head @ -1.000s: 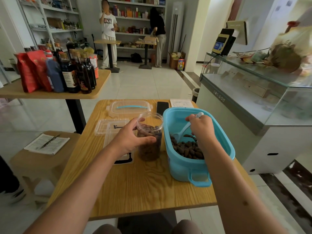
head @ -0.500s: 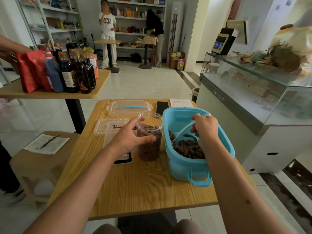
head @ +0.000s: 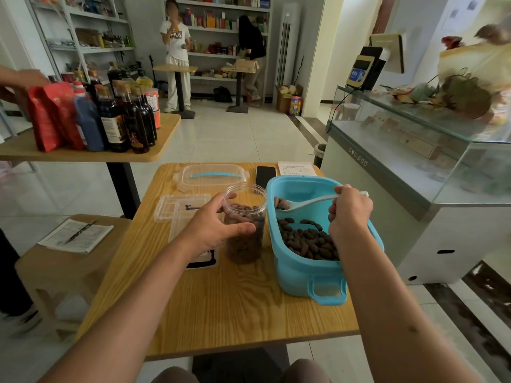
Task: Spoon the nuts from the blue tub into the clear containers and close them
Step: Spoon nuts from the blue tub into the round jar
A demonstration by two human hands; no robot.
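Nuts (head: pixel 309 241) lie in the blue tub (head: pixel 301 275) on the counter (head: pixel 221 305); right grip (head: pixel 349 214) pinches a loaded spoon (head: pixel 304 202) (above the tub), left grip (head: pixel 213 225) curls round the clear jar (head: pixel 244 225).

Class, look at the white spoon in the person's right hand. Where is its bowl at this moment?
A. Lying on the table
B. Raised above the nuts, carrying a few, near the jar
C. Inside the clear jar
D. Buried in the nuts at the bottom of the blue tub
B: the right hand holds the spoon lifted over the blue tub, with a few nuts in its bowl, beside the clear jar.
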